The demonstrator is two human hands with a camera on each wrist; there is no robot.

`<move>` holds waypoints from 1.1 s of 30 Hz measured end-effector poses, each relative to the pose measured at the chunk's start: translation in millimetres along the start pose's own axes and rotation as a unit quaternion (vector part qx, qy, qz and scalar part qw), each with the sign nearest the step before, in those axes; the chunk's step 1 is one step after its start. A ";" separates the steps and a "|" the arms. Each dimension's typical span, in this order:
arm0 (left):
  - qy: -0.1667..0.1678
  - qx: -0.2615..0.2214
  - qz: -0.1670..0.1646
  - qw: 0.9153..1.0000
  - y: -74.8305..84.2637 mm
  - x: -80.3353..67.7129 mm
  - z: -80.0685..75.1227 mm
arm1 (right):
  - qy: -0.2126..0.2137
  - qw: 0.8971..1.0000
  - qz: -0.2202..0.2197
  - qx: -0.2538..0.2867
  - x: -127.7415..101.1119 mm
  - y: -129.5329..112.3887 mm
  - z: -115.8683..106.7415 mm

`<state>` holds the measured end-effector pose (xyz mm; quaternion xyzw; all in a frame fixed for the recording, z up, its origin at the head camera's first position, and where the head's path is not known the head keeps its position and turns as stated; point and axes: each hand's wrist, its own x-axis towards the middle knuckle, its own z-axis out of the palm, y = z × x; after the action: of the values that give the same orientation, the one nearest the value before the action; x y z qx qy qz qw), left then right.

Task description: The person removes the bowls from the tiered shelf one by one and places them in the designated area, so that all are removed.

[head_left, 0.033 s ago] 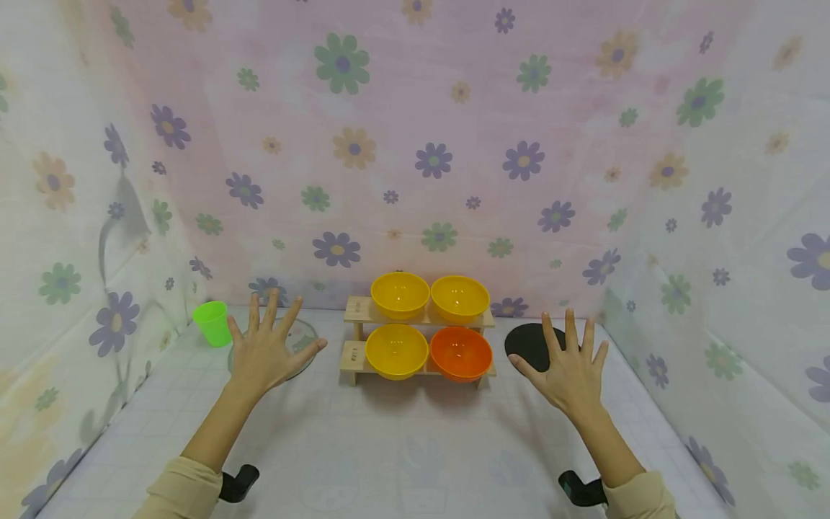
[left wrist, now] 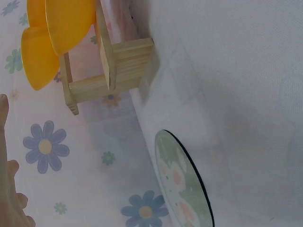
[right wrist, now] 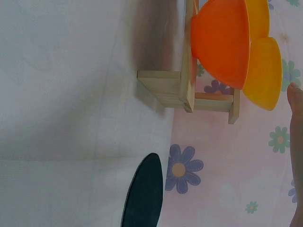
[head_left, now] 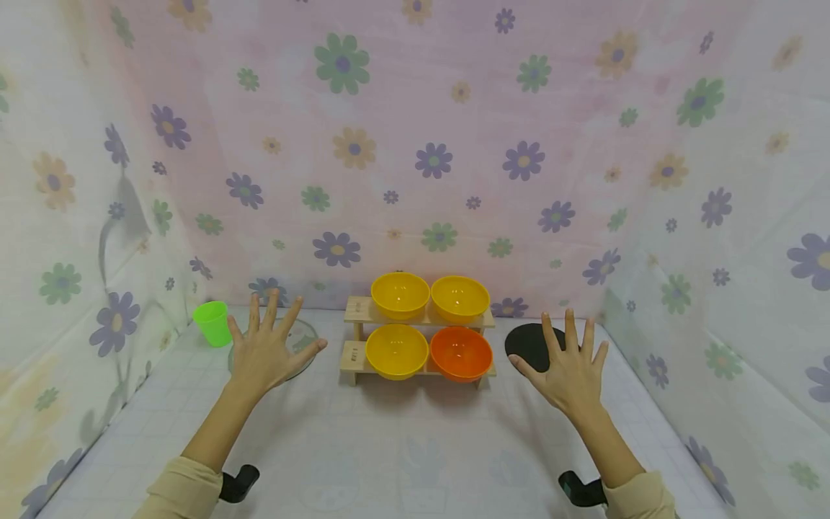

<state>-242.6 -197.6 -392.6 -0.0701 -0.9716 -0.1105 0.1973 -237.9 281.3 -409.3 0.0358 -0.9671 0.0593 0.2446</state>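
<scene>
My left hand (head_left: pixel 264 355) is held above the table with fingers spread, overlapping a round patterned mat (head_left: pixel 303 339) in the head view. On the other side my right hand (head_left: pixel 570 371) is spread the same way, in front of a round black mat (head_left: pixel 527 344). Between them stands a two-tier wooden rack (head_left: pixel 353 355). Its upper tier bears two yellow bowls (head_left: pixel 400 297); the lower one bears a yellow bowl (head_left: pixel 397 353) on the left and an orange bowl (head_left: pixel 461 355) on the right. Both hands hold nothing and stay apart from the rack.
A bright green cup (head_left: pixel 212 324) stands at the back left, beside the patterned mat. Flower-printed cloth (head_left: pixel 402 144) walls the white table (head_left: pixel 389 447) at the back and both sides. Black wrist mounts (head_left: pixel 240 484) jut inward from both forearms.
</scene>
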 end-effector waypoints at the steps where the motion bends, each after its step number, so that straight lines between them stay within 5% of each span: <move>1: -0.001 0.001 0.000 1.000 -0.3 0.1 0.3 | 0.000 1.000 0.000 0.000 -0.2 -0.2 0.3; 7: -0.007 0.005 -0.005 1.000 -2.0 -0.9 2.3 | -0.007 1.000 0.006 0.014 -2.0 -2.5 2.2; 12: -0.013 0.000 -0.009 1.000 -1.7 -1.0 4.4 | -0.006 0.991 0.018 0.130 -0.6 -6.1 1.4; 18: -0.030 -0.058 -0.018 0.998 1.0 -2.0 12.4 | -0.043 0.949 0.029 0.311 3.1 -12.6 2.0; 25: -0.013 -0.153 -0.036 0.987 10.7 -7.5 36.3 | -0.139 0.915 0.061 0.373 4.5 -24.3 11.3; 33: 0.015 -0.318 -0.027 0.948 29.5 -8.8 80.8 | -0.190 0.865 0.083 0.456 3.4 -41.1 25.9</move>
<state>-259.0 -150.3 -463.1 -0.1012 -0.8844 -0.4201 0.1762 -249.0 237.1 -426.2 0.0732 -0.8595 0.5058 0.0064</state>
